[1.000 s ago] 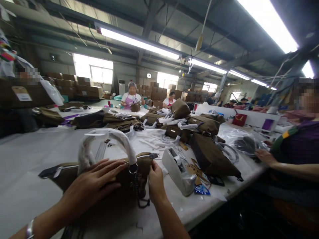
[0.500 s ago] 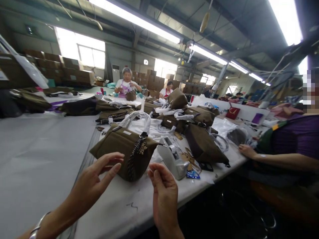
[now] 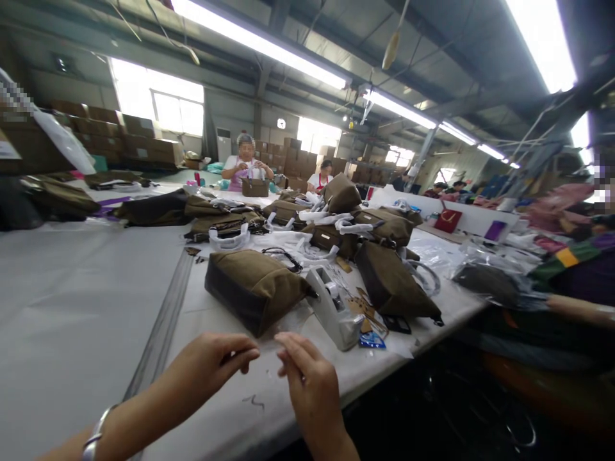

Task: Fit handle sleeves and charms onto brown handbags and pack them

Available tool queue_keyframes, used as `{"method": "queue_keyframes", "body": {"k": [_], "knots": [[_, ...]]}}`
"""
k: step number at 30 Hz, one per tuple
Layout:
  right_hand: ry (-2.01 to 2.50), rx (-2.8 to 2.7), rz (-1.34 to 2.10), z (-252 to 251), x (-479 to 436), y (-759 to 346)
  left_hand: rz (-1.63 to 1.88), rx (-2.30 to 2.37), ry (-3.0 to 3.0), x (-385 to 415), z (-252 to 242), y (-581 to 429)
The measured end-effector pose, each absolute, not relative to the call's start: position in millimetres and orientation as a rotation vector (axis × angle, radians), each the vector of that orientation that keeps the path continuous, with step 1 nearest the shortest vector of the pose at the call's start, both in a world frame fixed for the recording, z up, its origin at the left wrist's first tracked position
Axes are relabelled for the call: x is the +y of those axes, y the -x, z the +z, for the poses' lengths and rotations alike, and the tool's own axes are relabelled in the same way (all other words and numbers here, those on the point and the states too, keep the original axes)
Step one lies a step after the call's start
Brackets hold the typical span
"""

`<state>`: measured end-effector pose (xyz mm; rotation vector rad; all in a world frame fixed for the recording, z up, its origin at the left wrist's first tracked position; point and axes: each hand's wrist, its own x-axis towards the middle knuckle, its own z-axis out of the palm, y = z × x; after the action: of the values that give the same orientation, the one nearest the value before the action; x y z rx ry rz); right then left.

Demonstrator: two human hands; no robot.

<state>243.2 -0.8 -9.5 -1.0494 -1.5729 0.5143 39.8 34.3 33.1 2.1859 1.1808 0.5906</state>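
Observation:
An olive-brown handbag [image 3: 254, 285] lies on its side on the white table, its dark base toward me and its braided cord [image 3: 283, 257] at the far side. Just in front of it is my left hand [image 3: 218, 362], thumb and fingertips drawn together in a pinch. My right hand [image 3: 310, 378] faces it, fingers bent and pressed together near the thumb. Whatever the fingertips hold, if anything, is too small to make out. A grey tape dispenser [image 3: 334, 310] stands right of the bag, beyond my right hand.
More olive bags [image 3: 396, 278] with white-wrapped handles are heaped behind and to the right. Brown tags and a blue packet [image 3: 372, 339] lie beside the dispenser. At the right edge a co-worker's arm [image 3: 576, 307] reaches toward a plastic-wrapped bag [image 3: 494, 282]. Two people work across the table.
The handbag has tipped over away from me, so its handles and charm no longer face me. My left hand has moved right and lower, its fingers closing. The co-worker at right has shifted rightward.

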Motion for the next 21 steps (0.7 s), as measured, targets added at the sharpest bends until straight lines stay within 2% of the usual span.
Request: {"method": "queue_keyframes", "body": {"k": [4, 8, 11, 16, 21], "knots": [[1.133, -1.524, 0.608, -19.1, 3.9, -250.2, 0.580, 1.064, -2.365, 58.5, 46.8, -36.3], [1.077, -0.986, 0.886, -33.1, 38.9, -253.7, 1.006, 1.453, -2.380, 128.6, 74.1, -20.7], [0.983, -0.774, 1.006, -37.8, 70.0, -255.9, 1.097, 1.678, -2.270, 195.9, 81.5, -2.7], [0.906, -0.693, 1.149, -29.8, 105.9, -249.1, 0.956, 1.815, -2.002, 245.2, 47.8, 21.8], [0.899, -0.640, 1.147, -28.2, 105.0, -234.7, 1.002, 1.758, -1.917, 200.6, 13.2, 52.3]]}}
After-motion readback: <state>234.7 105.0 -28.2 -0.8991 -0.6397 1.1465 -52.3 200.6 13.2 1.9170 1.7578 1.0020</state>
